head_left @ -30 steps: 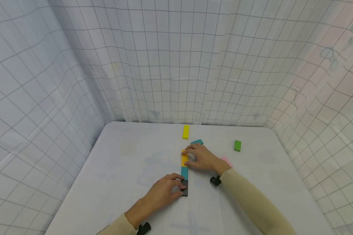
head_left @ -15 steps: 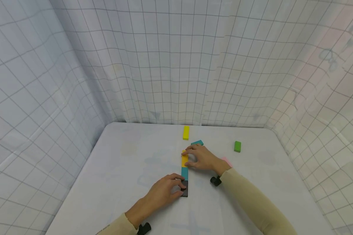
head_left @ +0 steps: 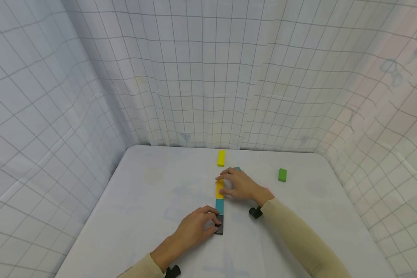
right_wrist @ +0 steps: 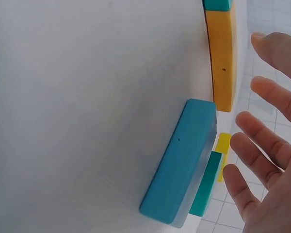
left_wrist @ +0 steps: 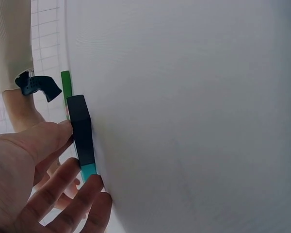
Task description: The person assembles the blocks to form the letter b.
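In the head view a straight row runs along the table: a black block (head_left: pixel 220 230) nearest, then a teal block (head_left: pixel 219 206), then an orange block (head_left: pixel 220 190). My left hand (head_left: pixel 194 227) lies at the left side of the black block; the left wrist view shows its thumb against that block (left_wrist: pixel 81 128) and its relaxed fingertips by the teal end (left_wrist: pixel 88 171). My right hand (head_left: pixel 241 185) hovers over the orange block. In the right wrist view its fingers are spread and hold nothing, beside the orange block (right_wrist: pixel 222 60) and an angled blue block (right_wrist: pixel 179 162).
A yellow block (head_left: pixel 221 158) lies beyond the row, a green block (head_left: pixel 282 175) to the right. A pink block (head_left: pixel 270 190) shows partly behind the right wrist. Another teal block (right_wrist: pixel 206 184) lies past the blue one. Gridded white curtains (head_left: pixel 201 77) enclose the table.
My right hand has shifted slightly away from me and now covers more of the teal block behind it and of the pink block. The left hand and the row stay put; the view shifts slightly.
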### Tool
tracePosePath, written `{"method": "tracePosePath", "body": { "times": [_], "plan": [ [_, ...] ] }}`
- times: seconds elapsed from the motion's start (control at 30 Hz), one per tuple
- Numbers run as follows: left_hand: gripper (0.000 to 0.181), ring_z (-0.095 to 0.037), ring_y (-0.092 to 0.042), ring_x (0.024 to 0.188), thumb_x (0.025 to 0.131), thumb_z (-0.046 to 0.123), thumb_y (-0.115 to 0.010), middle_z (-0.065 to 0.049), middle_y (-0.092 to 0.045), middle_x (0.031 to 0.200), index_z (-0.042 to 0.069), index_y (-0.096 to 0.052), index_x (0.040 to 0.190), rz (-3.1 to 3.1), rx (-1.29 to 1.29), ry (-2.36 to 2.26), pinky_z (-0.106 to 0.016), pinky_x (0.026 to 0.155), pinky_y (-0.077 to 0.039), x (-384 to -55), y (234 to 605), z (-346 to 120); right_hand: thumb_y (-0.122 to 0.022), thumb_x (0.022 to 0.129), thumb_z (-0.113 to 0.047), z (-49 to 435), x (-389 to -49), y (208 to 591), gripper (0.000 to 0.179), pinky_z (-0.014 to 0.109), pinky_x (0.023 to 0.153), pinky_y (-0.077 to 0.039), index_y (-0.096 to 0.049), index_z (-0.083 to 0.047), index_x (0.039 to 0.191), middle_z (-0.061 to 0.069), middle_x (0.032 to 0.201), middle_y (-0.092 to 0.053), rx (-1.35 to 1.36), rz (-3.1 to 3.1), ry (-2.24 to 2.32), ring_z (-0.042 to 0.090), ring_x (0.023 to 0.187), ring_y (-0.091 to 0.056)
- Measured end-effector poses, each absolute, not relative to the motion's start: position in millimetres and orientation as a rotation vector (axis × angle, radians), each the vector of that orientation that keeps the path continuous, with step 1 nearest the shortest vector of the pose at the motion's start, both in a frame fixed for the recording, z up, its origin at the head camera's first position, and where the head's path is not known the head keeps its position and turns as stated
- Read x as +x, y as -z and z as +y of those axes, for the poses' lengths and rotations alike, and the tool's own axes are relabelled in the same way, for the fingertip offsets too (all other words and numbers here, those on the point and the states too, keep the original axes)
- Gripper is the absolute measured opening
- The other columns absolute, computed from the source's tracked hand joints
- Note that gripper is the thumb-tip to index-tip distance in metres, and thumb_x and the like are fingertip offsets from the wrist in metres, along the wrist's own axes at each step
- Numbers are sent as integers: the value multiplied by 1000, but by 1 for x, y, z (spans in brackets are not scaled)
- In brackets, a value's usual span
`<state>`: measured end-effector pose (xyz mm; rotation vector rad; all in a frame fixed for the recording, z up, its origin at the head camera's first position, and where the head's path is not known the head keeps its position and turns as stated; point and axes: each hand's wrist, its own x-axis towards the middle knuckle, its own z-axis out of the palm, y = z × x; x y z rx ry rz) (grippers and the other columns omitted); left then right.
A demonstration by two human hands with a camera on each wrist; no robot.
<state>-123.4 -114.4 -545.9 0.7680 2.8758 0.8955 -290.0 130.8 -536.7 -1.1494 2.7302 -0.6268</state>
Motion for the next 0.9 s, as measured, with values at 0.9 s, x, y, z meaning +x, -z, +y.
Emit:
{"method": "tracePosePath", "body": {
  "times": [0.9],
  "plan": [
    [12,-21,-77,131,101,20,-94,4,-80,143,24,-91,112,2856,717,-874,-47,109,-69,-127,546,-112,-79,113,-40,140,-342,534,63,72,135,-43,-62,-16,169,17,173,-55,-900,2834,811,44,159,-52]
  ]
}}
